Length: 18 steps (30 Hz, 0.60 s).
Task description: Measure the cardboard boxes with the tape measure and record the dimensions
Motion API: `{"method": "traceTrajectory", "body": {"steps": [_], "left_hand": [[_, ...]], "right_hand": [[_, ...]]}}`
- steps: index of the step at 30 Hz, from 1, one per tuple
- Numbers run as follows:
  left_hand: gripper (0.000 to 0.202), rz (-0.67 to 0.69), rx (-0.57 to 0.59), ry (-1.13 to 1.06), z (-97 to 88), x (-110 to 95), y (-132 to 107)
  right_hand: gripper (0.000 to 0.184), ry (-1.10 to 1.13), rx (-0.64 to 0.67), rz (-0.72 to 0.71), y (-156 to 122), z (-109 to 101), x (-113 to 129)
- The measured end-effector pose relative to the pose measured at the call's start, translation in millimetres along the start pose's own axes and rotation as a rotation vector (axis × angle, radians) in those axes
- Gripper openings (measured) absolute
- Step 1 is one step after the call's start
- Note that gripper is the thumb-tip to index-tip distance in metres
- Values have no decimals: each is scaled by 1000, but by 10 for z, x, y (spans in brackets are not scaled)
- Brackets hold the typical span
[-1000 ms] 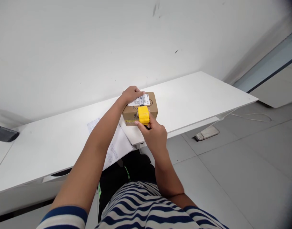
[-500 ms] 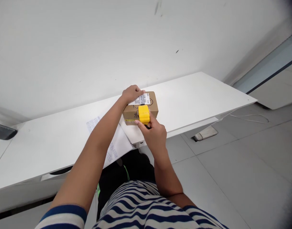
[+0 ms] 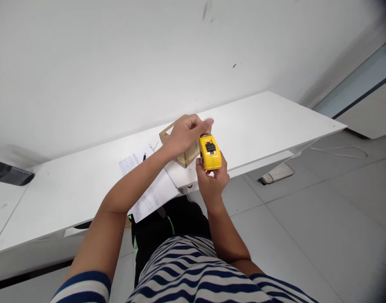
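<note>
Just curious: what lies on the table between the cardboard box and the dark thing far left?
Head view: printed sheets and a pen by the box, then white tabletop.

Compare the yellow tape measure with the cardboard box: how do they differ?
The tape measure is yellow, the box brown. The tape measure is smaller than the box. The right hand holds the tape measure up; the box sits on the table under the left hand. A hand grips each.
</note>
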<state>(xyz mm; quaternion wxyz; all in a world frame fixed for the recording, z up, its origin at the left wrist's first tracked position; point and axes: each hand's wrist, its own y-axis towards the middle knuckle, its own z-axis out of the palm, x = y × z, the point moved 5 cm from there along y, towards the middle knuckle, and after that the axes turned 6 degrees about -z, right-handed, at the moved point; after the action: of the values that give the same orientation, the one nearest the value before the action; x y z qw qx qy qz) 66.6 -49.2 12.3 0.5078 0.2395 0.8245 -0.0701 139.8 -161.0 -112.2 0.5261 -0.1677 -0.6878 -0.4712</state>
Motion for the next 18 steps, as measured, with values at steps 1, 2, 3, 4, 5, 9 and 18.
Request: {"method": "traceTrajectory", "body": {"steps": [1,2,3,4,5,9,18], "left_hand": [[50,-10,37,36,19,26,31],[54,-16,56,105,28,73,79],[57,-24,54,204,25,140,130],[59,-45,31,322,9,224,172],[64,-81,1,445,-18,318,190],[88,-153,-17,717,-166,716,-60],[117,93,-103,483,-618,1580,-937]], "right_hand": [[66,33,-11,16,-9,-10,7],[67,76,-16,32,-10,-17,12],[68,124,-27,48,-2,-26,11],[69,171,-41,63,16,-39,5],[70,214,-60,77,40,-55,-9],[70,322,-138,189,156,-130,-169],[58,406,-93,233,294,-146,-398]]}}
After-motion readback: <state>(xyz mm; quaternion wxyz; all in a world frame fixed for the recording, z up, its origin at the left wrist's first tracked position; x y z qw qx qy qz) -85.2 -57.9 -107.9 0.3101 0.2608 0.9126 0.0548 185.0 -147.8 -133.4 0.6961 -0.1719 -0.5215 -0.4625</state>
